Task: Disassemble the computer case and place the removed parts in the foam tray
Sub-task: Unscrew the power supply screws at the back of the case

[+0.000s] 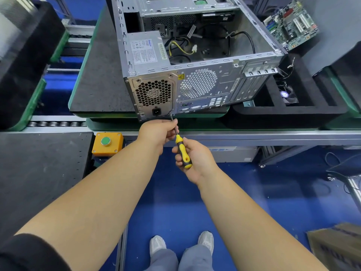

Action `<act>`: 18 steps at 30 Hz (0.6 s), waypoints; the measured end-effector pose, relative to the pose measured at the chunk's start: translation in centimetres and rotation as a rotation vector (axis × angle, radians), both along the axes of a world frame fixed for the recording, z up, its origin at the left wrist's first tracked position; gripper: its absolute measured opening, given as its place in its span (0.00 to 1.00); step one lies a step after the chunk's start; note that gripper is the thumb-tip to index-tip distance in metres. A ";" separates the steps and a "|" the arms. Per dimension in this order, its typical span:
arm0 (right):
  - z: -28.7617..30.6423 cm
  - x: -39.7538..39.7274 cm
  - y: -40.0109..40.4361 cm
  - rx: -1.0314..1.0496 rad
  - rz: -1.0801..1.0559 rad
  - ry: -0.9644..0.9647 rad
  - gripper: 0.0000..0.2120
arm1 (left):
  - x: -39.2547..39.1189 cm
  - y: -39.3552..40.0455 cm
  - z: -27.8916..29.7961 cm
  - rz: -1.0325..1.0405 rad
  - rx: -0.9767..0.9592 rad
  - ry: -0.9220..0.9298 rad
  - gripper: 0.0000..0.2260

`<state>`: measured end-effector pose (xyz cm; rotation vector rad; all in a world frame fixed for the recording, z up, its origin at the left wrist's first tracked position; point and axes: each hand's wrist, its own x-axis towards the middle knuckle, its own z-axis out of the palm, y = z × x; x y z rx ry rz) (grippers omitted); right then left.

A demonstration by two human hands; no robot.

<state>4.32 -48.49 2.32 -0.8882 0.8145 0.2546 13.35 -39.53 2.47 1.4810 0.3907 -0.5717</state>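
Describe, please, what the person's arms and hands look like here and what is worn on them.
Both forearms are bare, with no gloves, rings or watch visible on the left hand or the right hand. A black sleeve covers the left upper arm; no sleeve shows on the right arm.

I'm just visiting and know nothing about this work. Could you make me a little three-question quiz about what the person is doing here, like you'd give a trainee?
1. True or false: the right hand grips the yellow-and-black screwdriver by its handle.
2. Where does the screwdriver tip point? A) at the green button B) at the lower rear corner of the computer case, beside the power supply C) at the motherboard
3. Fill in: the left hand steadies the screwdriver by its metal ____.

Key: 1 true; 2 B; 3 shaft.
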 end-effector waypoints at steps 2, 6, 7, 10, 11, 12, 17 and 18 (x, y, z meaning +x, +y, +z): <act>0.1 0.1 -0.1 -0.023 0.016 0.005 0.10 | -0.1 0.0 0.0 0.002 -0.009 0.001 0.04; -0.1 0.1 0.0 -0.061 0.044 -0.025 0.09 | -0.1 0.0 0.0 0.009 -0.006 0.004 0.03; -0.2 0.1 0.0 -0.078 0.053 -0.044 0.08 | -0.1 0.0 0.0 0.009 -0.010 0.004 0.03; -0.6 0.0 0.0 -0.185 0.096 -0.105 0.07 | -0.1 0.0 0.1 0.002 -0.031 0.016 0.05; -0.7 0.0 0.1 -0.235 0.111 -0.115 0.06 | -0.1 0.0 0.2 -0.002 -0.037 0.021 0.06; -0.7 0.0 0.1 -0.284 0.118 -0.116 0.06 | 0.0 0.0 0.2 -0.008 -0.039 0.027 0.06; -0.6 0.3 0.0 -0.460 0.128 -0.095 0.06 | 0.0 -0.1 0.1 -0.023 -0.076 0.057 0.07; -0.6 0.3 0.0 -0.494 0.140 -0.096 0.07 | 0.0 -0.1 0.1 -0.020 -0.072 0.074 0.07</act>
